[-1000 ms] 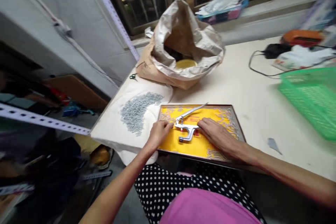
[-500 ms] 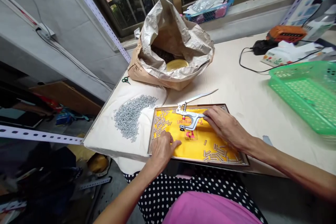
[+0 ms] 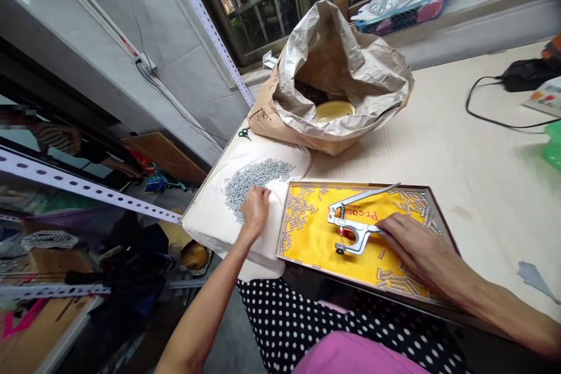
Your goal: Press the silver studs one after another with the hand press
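My right hand (image 3: 414, 248) is closed around the lower handle of silver hand press pliers (image 3: 359, 236); their upper lever stands raised and their jaw is apart. They are held over a shallow tray with a yellow lining (image 3: 313, 254). Small silvery rod-like pieces (image 3: 300, 207) lie scattered at the tray's left end, with more at its right end and front. At the right edge of a heap of small grey metal pins (image 3: 256, 178), on a white cloth, is my left hand (image 3: 255, 210). Its fingers are pinched together; whatever they hold is too small to make out.
Behind the tray stands an open paper sack (image 3: 302, 128) with a yellow bowl (image 3: 335, 110) inside. Green scissors (image 3: 244, 134) lie at the table's left edge. A black adapter (image 3: 523, 75) with its cable and a grey scrap (image 3: 535, 280) are to the right. A person (image 3: 65, 137) is in the left background.
My left hand has moved from the tray to the pin heap, and its fingers have closed. My right hand still grips the pliers over the tray. The view has turned left.
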Demonstrator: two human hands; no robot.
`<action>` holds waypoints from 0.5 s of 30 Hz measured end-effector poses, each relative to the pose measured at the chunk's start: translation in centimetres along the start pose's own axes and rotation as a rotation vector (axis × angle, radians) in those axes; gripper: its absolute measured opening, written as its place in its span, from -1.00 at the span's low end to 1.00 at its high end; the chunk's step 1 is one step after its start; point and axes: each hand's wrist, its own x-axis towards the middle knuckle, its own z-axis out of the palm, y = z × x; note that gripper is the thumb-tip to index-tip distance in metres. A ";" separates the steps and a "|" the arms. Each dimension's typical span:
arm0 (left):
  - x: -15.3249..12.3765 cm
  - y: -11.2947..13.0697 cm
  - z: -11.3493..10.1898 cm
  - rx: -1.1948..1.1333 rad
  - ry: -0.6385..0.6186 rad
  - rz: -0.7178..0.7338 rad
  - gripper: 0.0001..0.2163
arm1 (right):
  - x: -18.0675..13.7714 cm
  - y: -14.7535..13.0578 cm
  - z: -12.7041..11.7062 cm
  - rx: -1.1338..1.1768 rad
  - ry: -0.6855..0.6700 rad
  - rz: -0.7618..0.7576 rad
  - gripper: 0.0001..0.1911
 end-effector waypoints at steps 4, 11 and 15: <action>2.3 -4.1 0.7 0.077 0.008 -0.094 -0.81 | -0.1 0.3 1.3 -0.015 -0.050 -0.017 -0.71; 3.3 -4.7 2.2 0.045 -0.068 -0.093 -0.88 | 0.0 0.4 3.1 -0.024 -0.107 -0.021 -0.74; 4.0 -5.1 1.9 -0.046 -0.103 -0.109 -0.90 | -0.1 0.7 3.4 -0.031 -0.096 -0.036 -0.74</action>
